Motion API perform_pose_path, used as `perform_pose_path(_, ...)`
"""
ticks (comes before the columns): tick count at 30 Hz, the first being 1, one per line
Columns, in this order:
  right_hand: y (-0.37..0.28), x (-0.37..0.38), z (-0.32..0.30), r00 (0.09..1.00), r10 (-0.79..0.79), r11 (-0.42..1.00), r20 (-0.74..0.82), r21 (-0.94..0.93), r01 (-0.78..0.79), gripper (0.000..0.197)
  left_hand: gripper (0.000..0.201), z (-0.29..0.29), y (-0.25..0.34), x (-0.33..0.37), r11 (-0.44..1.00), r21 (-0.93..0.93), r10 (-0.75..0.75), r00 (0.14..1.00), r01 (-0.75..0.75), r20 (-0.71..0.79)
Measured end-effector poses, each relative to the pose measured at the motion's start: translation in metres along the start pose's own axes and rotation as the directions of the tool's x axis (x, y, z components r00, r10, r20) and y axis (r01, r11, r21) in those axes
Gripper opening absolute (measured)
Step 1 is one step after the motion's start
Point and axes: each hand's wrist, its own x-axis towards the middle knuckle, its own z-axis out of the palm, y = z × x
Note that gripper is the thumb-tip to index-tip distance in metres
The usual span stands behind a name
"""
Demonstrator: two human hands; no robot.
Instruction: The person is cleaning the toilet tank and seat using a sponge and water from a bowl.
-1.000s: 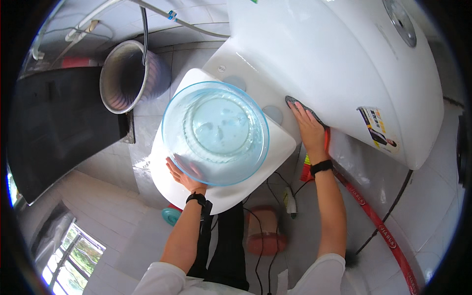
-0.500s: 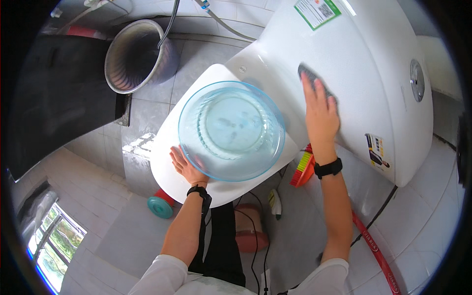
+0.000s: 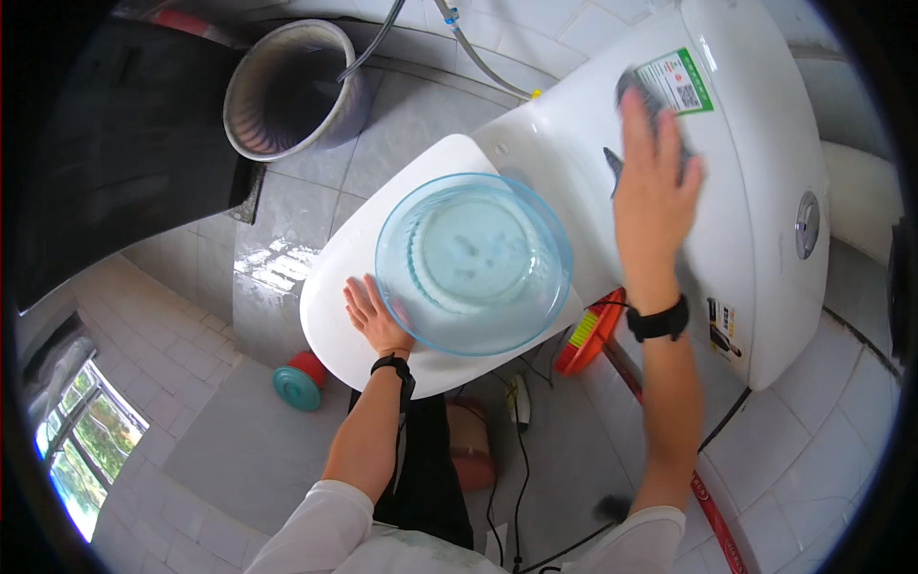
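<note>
My right hand (image 3: 655, 206) presses a dark grey cloth (image 3: 629, 88) flat against the front of the white toilet tank (image 3: 755, 182). The cloth shows above my fingertips and beside the palm; the rest lies hidden under the hand, which is slightly blurred. On the lowered toilet lid (image 3: 335, 277) stands a clear bluish basin (image 3: 394, 297) with some liquid in it. My left hand (image 3: 378, 318) rests on the lid with fingers spread, by the basin's near left edge, holding nothing.
A ribbed bucket (image 3: 349, 110) with a hose in it stands at the far left. Below the tank are an orange brush (image 3: 598, 330) and a red hose (image 3: 712, 507). A red-and-teal container (image 3: 298, 387), a white bottle (image 3: 517, 402) and black cables lie on the floor.
My right hand has slid the cloth up the tank, to beside the green-edged label. My left hand stays on the lid by the basin. The whole view has shifted slightly.
</note>
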Motion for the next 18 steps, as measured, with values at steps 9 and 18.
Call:
perform_pose_path(9, -0.03, -0.058, 0.055, 0.953, -0.242, 0.969, 0.183, -0.001, 0.246, 0.051, 0.062, -0.004, 0.01, -0.002, 0.999, -0.035, -0.019, 0.999, 0.02, 0.036)
perform_pose_path(18, -0.051, -0.01, 0.062, 0.94, -0.321, 0.947, 0.116, 0.065, 0.316, 0.05, 0.062, 0.0, 0.004, -0.003, 0.999, -0.031, -0.018, 0.999, 0.019, 0.038)
